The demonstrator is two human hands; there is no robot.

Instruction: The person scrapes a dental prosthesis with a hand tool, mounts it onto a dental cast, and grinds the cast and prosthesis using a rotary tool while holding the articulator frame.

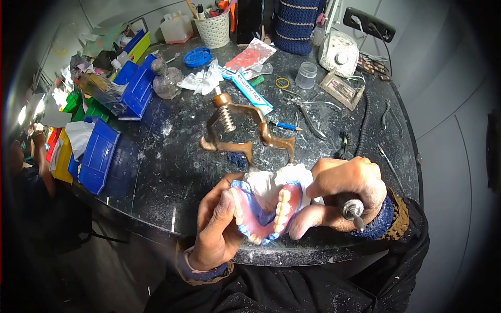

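A denture (pixel 283 213) with pink gum, cream teeth and blue patches sits on a white plaster cast (pixel 263 183), held near the table's front edge. My left hand (pixel 214 224) grips its left side, thumb along the teeth. My right hand (pixel 347 185) is curled round a rotary handpiece (pixel 353 209), whose metal tip points down toward me, away from the teeth. The right thumb and fingers are beside or touching the right side of the denture and cast; exact contact is hard to tell. Beyond the cast stands a brass-coloured articulator (pixel 266 128) with a spring.
Behind lie a blue pencil (pixel 285 125), pliers (pixel 308 117), an articulating paper packet (pixel 248 91) and a clear cup (pixel 306 75). A dial control box (pixel 339 55) stands back right. Blue bins (pixel 99 156) line the left. Another person's arm (pixel 42 156) shows far left.
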